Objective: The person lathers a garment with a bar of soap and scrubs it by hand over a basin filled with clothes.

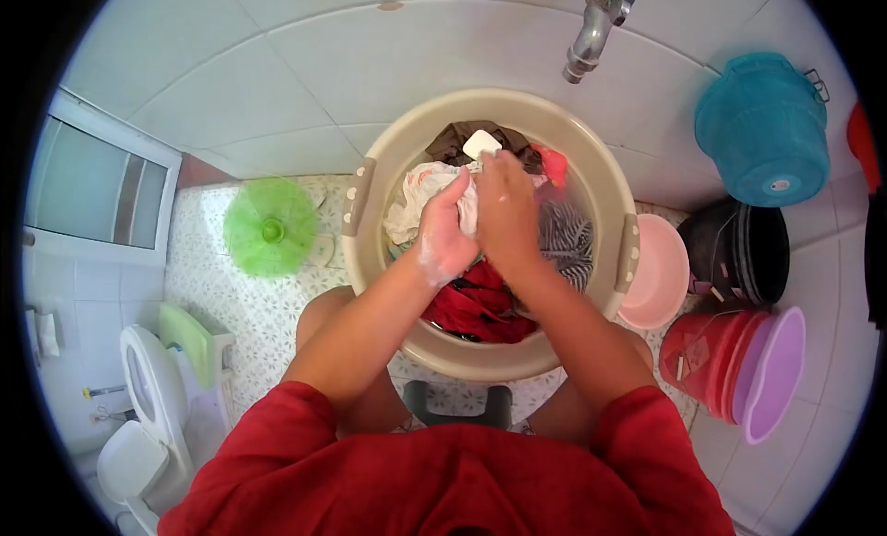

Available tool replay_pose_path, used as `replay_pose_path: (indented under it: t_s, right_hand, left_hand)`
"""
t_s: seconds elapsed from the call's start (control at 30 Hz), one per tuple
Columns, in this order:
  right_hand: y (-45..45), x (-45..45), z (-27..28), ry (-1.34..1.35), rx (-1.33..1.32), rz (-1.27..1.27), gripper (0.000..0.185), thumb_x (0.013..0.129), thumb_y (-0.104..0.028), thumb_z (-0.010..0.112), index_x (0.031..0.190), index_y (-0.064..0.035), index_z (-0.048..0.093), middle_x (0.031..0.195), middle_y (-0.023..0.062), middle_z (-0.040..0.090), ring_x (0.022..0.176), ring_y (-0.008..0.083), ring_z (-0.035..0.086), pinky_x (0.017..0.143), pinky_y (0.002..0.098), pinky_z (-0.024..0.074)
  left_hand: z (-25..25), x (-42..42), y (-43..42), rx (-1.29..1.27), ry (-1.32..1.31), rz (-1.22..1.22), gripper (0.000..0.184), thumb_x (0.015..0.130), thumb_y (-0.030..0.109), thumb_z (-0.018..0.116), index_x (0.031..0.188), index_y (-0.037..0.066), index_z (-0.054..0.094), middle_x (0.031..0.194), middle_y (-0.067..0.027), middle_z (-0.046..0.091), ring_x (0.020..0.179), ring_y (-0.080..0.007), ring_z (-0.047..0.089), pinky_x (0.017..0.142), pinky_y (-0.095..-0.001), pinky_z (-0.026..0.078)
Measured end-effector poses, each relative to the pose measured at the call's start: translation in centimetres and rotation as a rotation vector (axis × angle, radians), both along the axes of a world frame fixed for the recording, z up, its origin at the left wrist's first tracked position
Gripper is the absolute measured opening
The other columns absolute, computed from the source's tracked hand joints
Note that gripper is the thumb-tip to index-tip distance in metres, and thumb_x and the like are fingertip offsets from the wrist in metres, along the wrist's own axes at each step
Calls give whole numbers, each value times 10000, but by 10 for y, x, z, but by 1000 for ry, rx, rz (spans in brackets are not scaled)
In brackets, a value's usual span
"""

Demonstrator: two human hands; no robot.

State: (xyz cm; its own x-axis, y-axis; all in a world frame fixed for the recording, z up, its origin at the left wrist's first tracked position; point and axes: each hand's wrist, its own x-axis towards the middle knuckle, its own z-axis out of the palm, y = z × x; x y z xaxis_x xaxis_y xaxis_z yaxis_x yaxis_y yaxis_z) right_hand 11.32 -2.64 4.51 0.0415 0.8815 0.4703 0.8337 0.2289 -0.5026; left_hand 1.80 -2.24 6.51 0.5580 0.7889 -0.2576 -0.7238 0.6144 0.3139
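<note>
A large beige basin (505, 97) stands in front of me with wet clothes in it. My left hand (449, 229) is closed on a white garment (425, 196), thumb pointing up, with foam on the wrist. My right hand (507, 213) presses against the left, its bent fingers closed on the same cloth; they are slightly blurred. A white bar of soap (481, 145) shows just beyond the right fingertips; I cannot tell whether they touch it. Around the hands lie a red garment (485, 305), a striped garment (565, 243) and a dark brown garment (451, 140).
A tap (591, 42) juts from the wall above the basin. On the right are a blue bucket (762, 134), a black bucket (716, 245), a pink basin (658, 273) and red buckets (698, 351). At left are a green plastic cover (268, 203) and a toilet (152, 379).
</note>
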Motion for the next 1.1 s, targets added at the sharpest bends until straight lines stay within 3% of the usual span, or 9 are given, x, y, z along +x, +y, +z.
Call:
replay_pose_path:
  t_s: [0.3, 0.47, 0.57, 0.63, 0.7, 0.8, 0.87, 1.03, 1.1]
  right_hand:
    - [9, 4, -2, 75, 96, -134, 218, 743, -55, 508, 949, 17, 520, 1024, 210, 486, 917, 366, 484, 746, 443, 401]
    - [2, -3, 8, 483, -1, 5, 124, 732, -66, 541, 843, -11, 552, 849, 132, 562, 816, 304, 544, 728, 374, 424]
    - [-4, -12, 14, 399, 192, 104, 132, 717, -41, 536, 844, -14, 555, 790, 137, 566, 745, 296, 557, 688, 347, 441]
    - [-5, -16, 16, 449, 185, 129, 136, 722, -31, 529, 854, -9, 554, 798, 129, 574, 734, 276, 562, 687, 335, 445]
    - [-3, -17, 20, 503, 180, 151, 140, 727, -22, 522, 863, -5, 553, 806, 121, 581, 724, 256, 568, 686, 322, 449]
    - [4, -4, 43, 1443, -210, 56, 170, 740, -11, 504, 902, 31, 538, 838, 93, 575, 762, 192, 569, 720, 286, 461]
    - [12, 17, 50, 1652, -321, 111, 173, 709, 3, 508, 876, 34, 540, 829, 102, 573, 747, 191, 567, 707, 284, 468]
    - [22, 52, 38, 2097, -583, 103, 200, 653, -18, 515, 847, 23, 544, 770, 96, 550, 677, 157, 548, 587, 238, 488]
    - [20, 61, 39, 1971, -661, 115, 215, 644, -30, 508, 851, 14, 545, 753, 79, 541, 638, 147, 533, 547, 224, 478]
  left_hand:
    - [-8, -1, 0, -62, -3, -12, 399, 921, 311, 354, 1195, 25, 398, 1199, -110, 467, 1106, -247, 458, 966, -367, 343]
    - [-20, -2, 6, -262, 3, -2, 347, 930, 268, 340, 1177, 33, 403, 1143, -106, 502, 1089, -208, 476, 932, -364, 384]
    - [-34, -9, 5, -322, -20, -81, 350, 932, 304, 327, 1180, 65, 393, 1146, -108, 480, 1095, -202, 467, 916, -359, 402]
    - [-47, -13, 9, -95, -340, -146, 327, 923, 295, 358, 1143, 65, 436, 1091, -105, 516, 1042, -198, 505, 879, -350, 427]
    - [-19, -9, 16, -46, -163, -131, 312, 906, 288, 402, 1103, 55, 465, 1050, -99, 539, 991, -189, 532, 846, -335, 444]
    - [12, -3, 24, 119, 236, -66, 288, 869, 275, 487, 1029, 37, 511, 974, -89, 573, 892, -170, 572, 780, -305, 471]
    - [36, -2, 22, 292, 619, 85, 268, 821, 241, 575, 977, 27, 536, 912, -75, 586, 808, -144, 590, 707, -272, 489]
    - [62, -11, 22, 439, 433, 213, 313, 847, 272, 532, 1029, 17, 515, 945, -75, 582, 821, -164, 590, 733, -298, 487]
    - [80, -20, 20, 217, -13, 15, 335, 865, 335, 486, 1002, 30, 516, 934, -79, 584, 826, -187, 588, 753, -328, 479]
